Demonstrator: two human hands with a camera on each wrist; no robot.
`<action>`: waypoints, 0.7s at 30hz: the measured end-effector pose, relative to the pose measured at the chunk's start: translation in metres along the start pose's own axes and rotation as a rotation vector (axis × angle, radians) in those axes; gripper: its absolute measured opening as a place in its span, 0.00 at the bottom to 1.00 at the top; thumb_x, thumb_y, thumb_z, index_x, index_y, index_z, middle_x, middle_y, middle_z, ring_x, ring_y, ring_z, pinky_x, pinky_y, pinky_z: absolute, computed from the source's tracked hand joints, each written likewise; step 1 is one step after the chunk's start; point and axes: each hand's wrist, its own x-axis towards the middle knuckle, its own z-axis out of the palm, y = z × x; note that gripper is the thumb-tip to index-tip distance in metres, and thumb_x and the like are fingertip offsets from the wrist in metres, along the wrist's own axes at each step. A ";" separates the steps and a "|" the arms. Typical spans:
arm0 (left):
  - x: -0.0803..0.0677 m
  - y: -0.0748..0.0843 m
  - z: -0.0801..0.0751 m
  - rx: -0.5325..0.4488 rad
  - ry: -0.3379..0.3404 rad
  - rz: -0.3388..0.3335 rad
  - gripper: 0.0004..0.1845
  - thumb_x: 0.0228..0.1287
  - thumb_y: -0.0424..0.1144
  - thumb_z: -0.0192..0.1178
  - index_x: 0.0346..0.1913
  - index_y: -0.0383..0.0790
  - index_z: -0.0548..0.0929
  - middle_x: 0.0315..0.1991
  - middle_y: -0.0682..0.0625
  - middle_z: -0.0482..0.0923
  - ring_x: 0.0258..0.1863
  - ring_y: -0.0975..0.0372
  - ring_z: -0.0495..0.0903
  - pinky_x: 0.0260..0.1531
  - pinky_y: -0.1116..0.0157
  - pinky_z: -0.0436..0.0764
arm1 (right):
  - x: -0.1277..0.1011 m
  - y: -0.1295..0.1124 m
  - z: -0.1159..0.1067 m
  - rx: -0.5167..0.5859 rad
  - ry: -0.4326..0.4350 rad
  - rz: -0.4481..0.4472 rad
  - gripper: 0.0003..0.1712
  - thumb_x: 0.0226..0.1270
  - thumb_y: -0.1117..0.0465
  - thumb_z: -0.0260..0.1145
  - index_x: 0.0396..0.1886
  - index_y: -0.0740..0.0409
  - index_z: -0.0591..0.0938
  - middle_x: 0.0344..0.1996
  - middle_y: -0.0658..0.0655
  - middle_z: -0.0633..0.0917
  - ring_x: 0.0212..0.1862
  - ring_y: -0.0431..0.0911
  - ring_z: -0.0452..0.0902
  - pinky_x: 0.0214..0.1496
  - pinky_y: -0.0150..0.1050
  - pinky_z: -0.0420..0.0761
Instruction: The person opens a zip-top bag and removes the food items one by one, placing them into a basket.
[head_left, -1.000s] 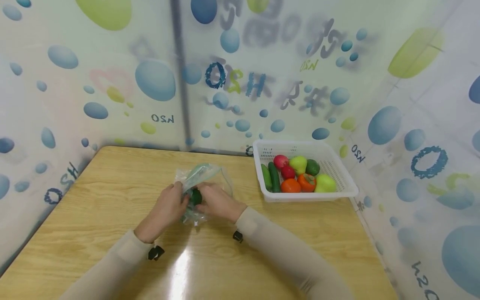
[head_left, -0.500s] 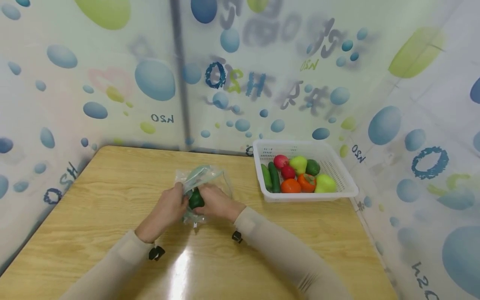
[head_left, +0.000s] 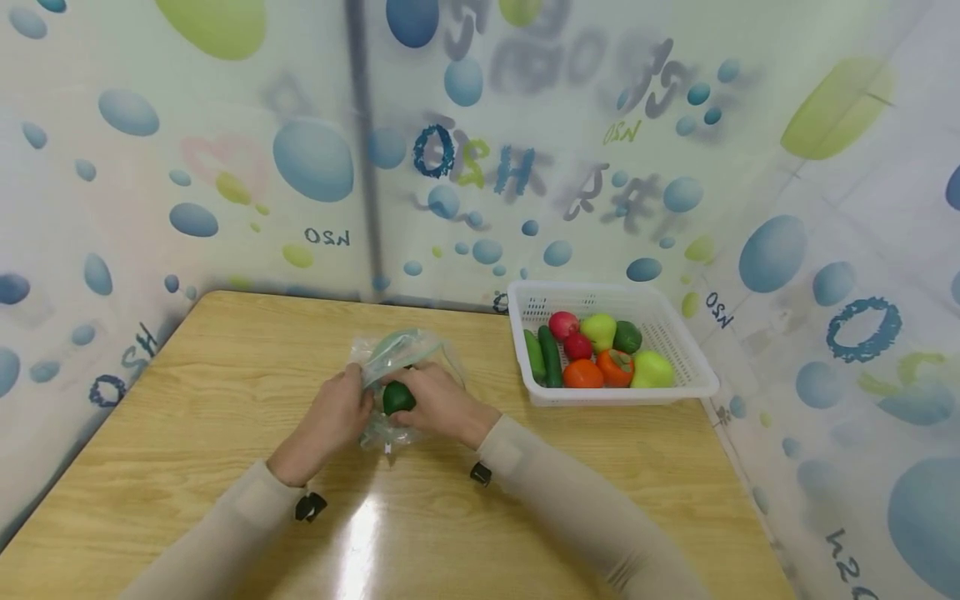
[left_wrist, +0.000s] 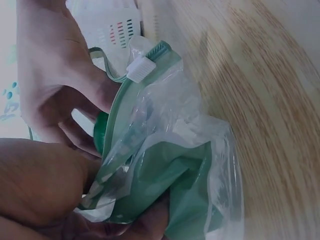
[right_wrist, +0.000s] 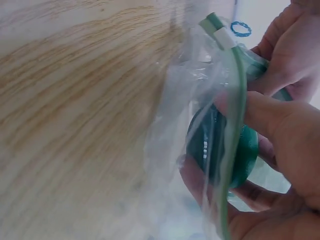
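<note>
A clear zip bag (head_left: 405,350) with a green seal strip lies mid-table, its mouth toward me. My left hand (head_left: 337,412) pinches the bag's edge (left_wrist: 150,165) at the left of the mouth. My right hand (head_left: 435,404) grips a dark green round fruit (head_left: 398,397) at the bag's opening. In the right wrist view the fruit (right_wrist: 225,150) sits partly behind the plastic, with my fingers curled round it. The white slider (left_wrist: 141,69) sits at the end of the seal.
A white plastic basket (head_left: 675,333) stands at the table's back right, holding cucumbers (head_left: 543,354), red, green and orange fruit. The wooden table (head_left: 225,375) is walled by a bubble-printed curtain on three sides.
The green fruit has shifted slightly right and up at the bag's mouth, with my right hand closing further round it. My left hand stays on the bag's edge.
</note>
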 end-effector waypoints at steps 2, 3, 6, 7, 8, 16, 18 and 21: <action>0.001 -0.003 0.001 -0.003 -0.004 -0.010 0.12 0.85 0.31 0.58 0.55 0.20 0.77 0.37 0.31 0.84 0.32 0.45 0.86 0.27 0.53 0.86 | -0.002 -0.002 -0.003 -0.010 0.008 -0.006 0.32 0.74 0.54 0.87 0.73 0.54 0.89 0.72 0.57 0.90 0.74 0.52 0.87 0.76 0.41 0.87; 0.001 -0.002 0.000 -0.005 -0.006 -0.014 0.12 0.85 0.31 0.58 0.54 0.20 0.77 0.37 0.31 0.84 0.31 0.45 0.86 0.26 0.53 0.86 | -0.003 -0.003 -0.005 -0.011 0.010 -0.005 0.31 0.75 0.54 0.86 0.73 0.53 0.89 0.72 0.58 0.90 0.74 0.52 0.86 0.74 0.42 0.88; -0.003 0.016 -0.013 -0.019 -0.029 -0.051 0.11 0.83 0.28 0.59 0.55 0.18 0.76 0.38 0.30 0.84 0.33 0.45 0.86 0.29 0.52 0.87 | -0.008 -0.005 -0.011 0.009 0.013 0.001 0.31 0.75 0.54 0.86 0.73 0.52 0.88 0.75 0.62 0.87 0.75 0.55 0.85 0.72 0.44 0.90; -0.003 0.021 -0.017 -0.022 -0.032 -0.063 0.12 0.83 0.27 0.59 0.56 0.17 0.76 0.39 0.30 0.84 0.33 0.45 0.86 0.30 0.51 0.88 | -0.010 -0.005 -0.012 0.015 0.019 0.000 0.30 0.76 0.55 0.86 0.74 0.52 0.88 0.76 0.63 0.85 0.76 0.56 0.84 0.72 0.43 0.90; -0.004 0.026 -0.020 -0.026 -0.036 -0.072 0.12 0.83 0.27 0.58 0.56 0.17 0.76 0.40 0.29 0.84 0.33 0.46 0.86 0.30 0.51 0.88 | -0.012 -0.006 -0.015 0.025 0.022 -0.003 0.30 0.76 0.56 0.85 0.74 0.52 0.88 0.76 0.64 0.84 0.75 0.56 0.84 0.71 0.44 0.91; -0.007 0.045 -0.036 -0.067 -0.077 -0.138 0.16 0.87 0.30 0.58 0.60 0.15 0.73 0.43 0.27 0.84 0.33 0.48 0.87 0.28 0.56 0.88 | -0.034 -0.004 -0.035 0.099 0.061 -0.048 0.31 0.79 0.56 0.83 0.77 0.50 0.86 0.75 0.61 0.83 0.69 0.52 0.86 0.65 0.38 0.92; -0.007 0.044 -0.037 -0.084 -0.079 -0.156 0.17 0.87 0.31 0.58 0.61 0.15 0.73 0.43 0.27 0.83 0.33 0.49 0.88 0.27 0.58 0.87 | -0.040 -0.003 -0.041 0.114 0.088 -0.066 0.31 0.77 0.57 0.84 0.76 0.50 0.86 0.74 0.61 0.83 0.68 0.52 0.86 0.65 0.39 0.92; -0.007 0.043 -0.037 -0.112 -0.075 -0.177 0.19 0.87 0.33 0.59 0.63 0.15 0.73 0.45 0.27 0.83 0.33 0.50 0.88 0.26 0.60 0.87 | -0.049 -0.002 -0.050 0.128 0.137 -0.085 0.31 0.76 0.58 0.85 0.75 0.51 0.87 0.72 0.61 0.83 0.64 0.51 0.87 0.64 0.40 0.93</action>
